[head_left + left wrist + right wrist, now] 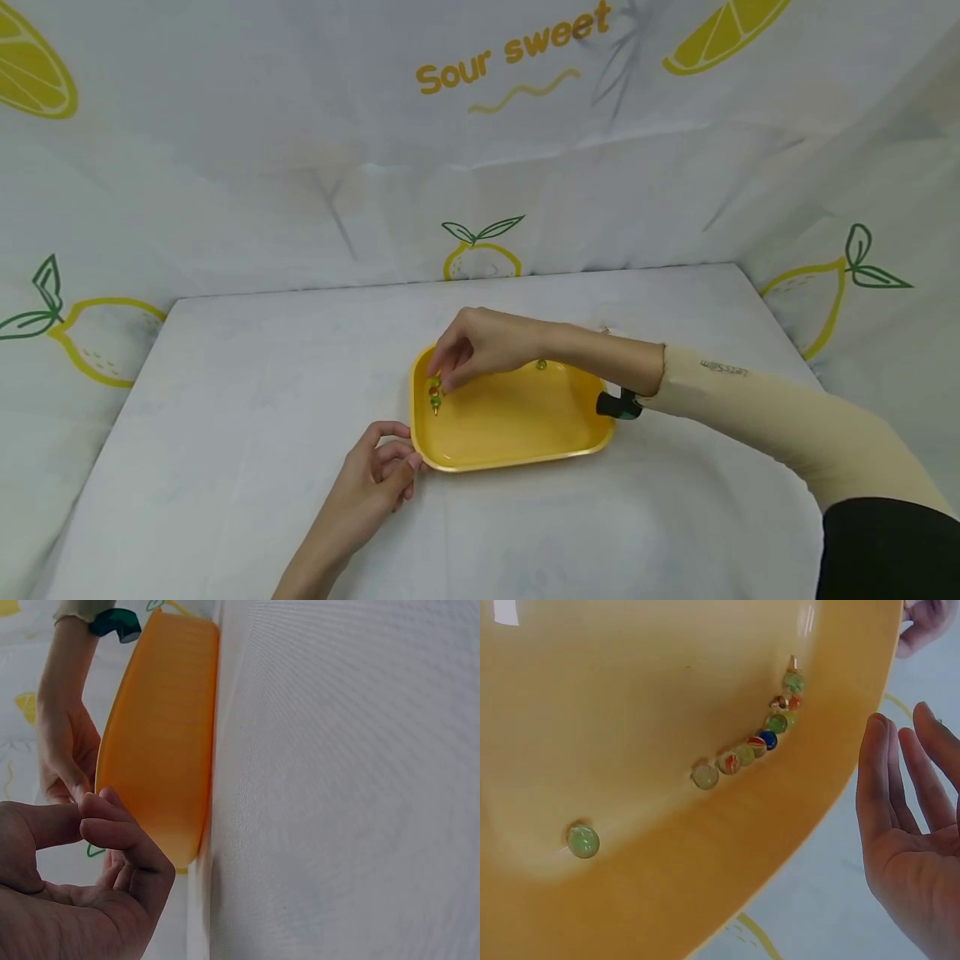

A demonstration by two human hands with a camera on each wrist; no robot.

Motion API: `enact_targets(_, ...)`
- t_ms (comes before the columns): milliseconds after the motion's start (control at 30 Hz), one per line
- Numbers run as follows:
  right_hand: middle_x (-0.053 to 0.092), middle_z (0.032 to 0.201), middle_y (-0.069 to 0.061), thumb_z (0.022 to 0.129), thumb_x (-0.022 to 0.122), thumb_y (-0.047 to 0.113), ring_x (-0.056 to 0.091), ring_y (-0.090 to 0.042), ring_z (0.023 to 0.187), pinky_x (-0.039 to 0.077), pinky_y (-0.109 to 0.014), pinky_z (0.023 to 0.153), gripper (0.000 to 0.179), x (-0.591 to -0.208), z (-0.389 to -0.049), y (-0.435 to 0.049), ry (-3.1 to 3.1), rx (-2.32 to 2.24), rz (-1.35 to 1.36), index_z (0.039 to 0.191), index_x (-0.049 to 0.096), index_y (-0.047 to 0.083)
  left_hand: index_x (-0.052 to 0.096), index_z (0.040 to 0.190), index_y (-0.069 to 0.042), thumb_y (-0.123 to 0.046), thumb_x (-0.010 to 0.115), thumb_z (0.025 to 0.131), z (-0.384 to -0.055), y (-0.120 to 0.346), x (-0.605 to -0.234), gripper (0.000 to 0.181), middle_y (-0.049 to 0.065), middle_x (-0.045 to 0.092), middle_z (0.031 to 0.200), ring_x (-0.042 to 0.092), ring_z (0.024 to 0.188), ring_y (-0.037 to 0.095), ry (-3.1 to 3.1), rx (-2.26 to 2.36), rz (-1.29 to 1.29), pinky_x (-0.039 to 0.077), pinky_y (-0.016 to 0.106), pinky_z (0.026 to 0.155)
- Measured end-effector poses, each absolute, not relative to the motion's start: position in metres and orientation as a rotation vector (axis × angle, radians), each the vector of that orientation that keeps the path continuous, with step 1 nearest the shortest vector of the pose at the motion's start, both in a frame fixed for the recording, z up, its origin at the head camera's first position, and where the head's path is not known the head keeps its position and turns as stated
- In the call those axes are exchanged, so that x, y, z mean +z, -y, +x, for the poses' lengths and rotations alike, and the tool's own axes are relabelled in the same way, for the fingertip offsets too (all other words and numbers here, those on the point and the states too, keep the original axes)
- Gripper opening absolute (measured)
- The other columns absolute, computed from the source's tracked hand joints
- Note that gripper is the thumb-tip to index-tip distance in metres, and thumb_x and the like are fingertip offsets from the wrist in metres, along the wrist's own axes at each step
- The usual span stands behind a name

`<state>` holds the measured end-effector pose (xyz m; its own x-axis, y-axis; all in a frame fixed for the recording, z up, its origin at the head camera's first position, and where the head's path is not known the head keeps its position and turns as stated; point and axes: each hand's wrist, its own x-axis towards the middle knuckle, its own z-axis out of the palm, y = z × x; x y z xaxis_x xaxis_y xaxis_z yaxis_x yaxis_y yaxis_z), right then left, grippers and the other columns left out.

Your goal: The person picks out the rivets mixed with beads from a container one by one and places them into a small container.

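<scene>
A yellow tray [517,425] lies on the white-covered table. Against its left wall runs a curved row of several glass marbles [744,754], some green, some clear with red swirls, one dark blue. Apart from them lies a single green marble [583,841]. My right hand [483,342] hangs over the left end of the tray, fingertips pointing down close by the row. In the right wrist view its fingers are loosely bent with nothing between them. At the near left corner, my left hand [382,475] has its bent fingers at the outside of the rim, the thumb close to the fingertips.
White cloth with printed lemons [482,261] hangs behind and beside the table [262,400]. The right forearm, in a pale sleeve [772,417], crosses above the tray's right end. A black wrist mount [618,406] hangs below that wrist, overlapping the rim.
</scene>
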<state>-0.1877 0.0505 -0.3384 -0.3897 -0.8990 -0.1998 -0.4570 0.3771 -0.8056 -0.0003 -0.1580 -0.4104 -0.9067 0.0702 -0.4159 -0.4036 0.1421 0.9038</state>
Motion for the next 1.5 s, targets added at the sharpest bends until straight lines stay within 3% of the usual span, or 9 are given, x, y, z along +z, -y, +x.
enact_targets(633, 0.085, 0.098, -0.01, 0.096, 0.081, 0.004, 0.076, -0.003, 0.086, 0.06, -0.018, 0.085, 0.023, -0.361, -0.184, -0.031, -1.903, -0.748, -1.127, 0.118, 0.08, -0.002, 0.049, 0.138, -0.01, -0.01, 0.067, 0.104, -0.001, 0.158, -0.407, 0.039, 0.012, 0.073, 0.104, 0.055, 0.069, 0.012, -2.07, 1.817, -0.306, 0.043, 0.02, 0.058)
enact_targets(1033, 0.084, 0.1, -0.012, 0.097, 0.077, -0.002, 0.074, -0.004, 0.084, 0.06, -0.017, 0.081, 0.02, -0.376, -0.18, -0.028, -1.908, -0.755, -1.07, 0.117, 0.079, -0.004, 0.048, 0.138, -0.01, -0.013, 0.069, 0.105, 0.0, 0.159, -0.409, 0.04, 0.011, 0.071, 0.103, 0.056, 0.07, 0.013, -2.056, 1.823, -0.308, 0.044, 0.02, 0.058)
enact_targets(1500, 0.085, 0.1, -0.009, 0.094, 0.082, 0.003, 0.073, -0.002, 0.082, 0.058, -0.015, 0.075, 0.019, -0.386, -0.177, -0.024, -2.033, -0.657, -1.109, 0.114, 0.082, 0.002, 0.047, 0.138, -0.01, -0.012, 0.066, 0.105, 0.0, 0.16, -0.41, 0.038, 0.012, 0.071, 0.105, 0.056, 0.071, 0.014, -2.039, 1.835, -0.309, 0.044, 0.021, 0.058)
